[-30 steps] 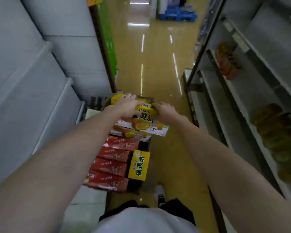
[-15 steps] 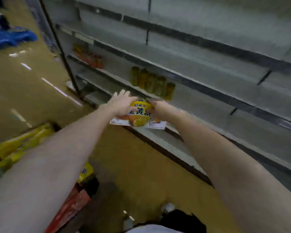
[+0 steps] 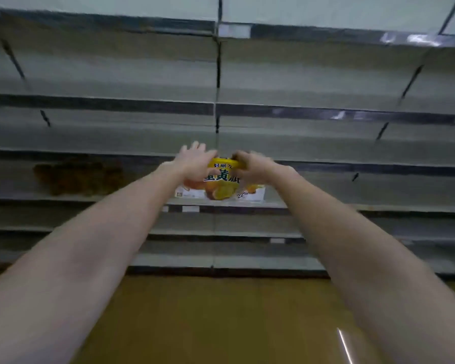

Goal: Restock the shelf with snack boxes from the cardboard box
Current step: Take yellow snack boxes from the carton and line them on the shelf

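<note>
A yellow and white snack box with orange print stands upright, its lower edge at the front lip of a grey shelf board. My left hand holds the box's upper left side, its fingertips spread above the top. My right hand grips the upper right corner with curled fingers. Both arms stretch forward. The cardboard box is out of view.
Grey metal shelving fills the view in several tiers, split by a vertical upright at the middle. A blurred group of brownish packs sits on the same tier to the left. Tan floor lies below the bottom shelf.
My view has swung from the aisle and the cardboard box to face the shelving. Both hands carried the snack box up to the shelf tier.
</note>
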`<state>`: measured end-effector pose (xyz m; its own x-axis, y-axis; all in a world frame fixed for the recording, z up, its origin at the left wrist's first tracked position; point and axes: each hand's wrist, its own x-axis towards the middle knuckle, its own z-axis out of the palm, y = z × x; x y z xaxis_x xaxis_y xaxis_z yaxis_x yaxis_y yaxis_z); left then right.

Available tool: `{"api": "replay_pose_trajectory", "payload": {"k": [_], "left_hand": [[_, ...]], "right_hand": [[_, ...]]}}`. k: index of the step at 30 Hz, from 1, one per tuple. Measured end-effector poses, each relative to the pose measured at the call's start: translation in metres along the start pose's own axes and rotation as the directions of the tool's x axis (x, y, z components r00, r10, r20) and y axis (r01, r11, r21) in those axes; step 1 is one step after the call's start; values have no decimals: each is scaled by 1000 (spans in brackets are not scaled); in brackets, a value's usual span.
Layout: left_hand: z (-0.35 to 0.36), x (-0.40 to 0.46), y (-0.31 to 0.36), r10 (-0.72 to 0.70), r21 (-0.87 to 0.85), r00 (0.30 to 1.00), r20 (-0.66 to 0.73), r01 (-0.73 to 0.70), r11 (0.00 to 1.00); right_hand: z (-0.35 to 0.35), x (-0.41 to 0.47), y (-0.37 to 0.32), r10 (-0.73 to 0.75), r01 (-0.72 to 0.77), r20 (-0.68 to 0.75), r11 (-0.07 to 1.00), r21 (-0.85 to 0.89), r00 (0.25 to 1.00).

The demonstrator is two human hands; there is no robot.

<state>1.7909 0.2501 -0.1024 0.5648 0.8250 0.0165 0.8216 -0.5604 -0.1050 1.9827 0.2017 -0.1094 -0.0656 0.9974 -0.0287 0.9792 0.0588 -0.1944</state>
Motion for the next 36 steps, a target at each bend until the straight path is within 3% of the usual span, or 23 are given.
{"api": "replay_pose_trajectory", "payload": {"k": [6,13,27,36], "left_hand": [[-36,83,159,177,60,978,-107,-171,983],[-79,138,310,321,61,936,-148,-315,947],[-106,288,529,584,150,777,-236,-564,812],[-142,411,656,643,128,694,-324,-642,756]], "right_hand": [[-46,-72,159,110,-127,-198,989,-77,974],[-93,-149,291,236,-285,-306,951,-124,922],[-136,-204,514,436,-525,-404,839,-141,804],[-200,-199,669,490,-606,-448,778,-162,748]]}}
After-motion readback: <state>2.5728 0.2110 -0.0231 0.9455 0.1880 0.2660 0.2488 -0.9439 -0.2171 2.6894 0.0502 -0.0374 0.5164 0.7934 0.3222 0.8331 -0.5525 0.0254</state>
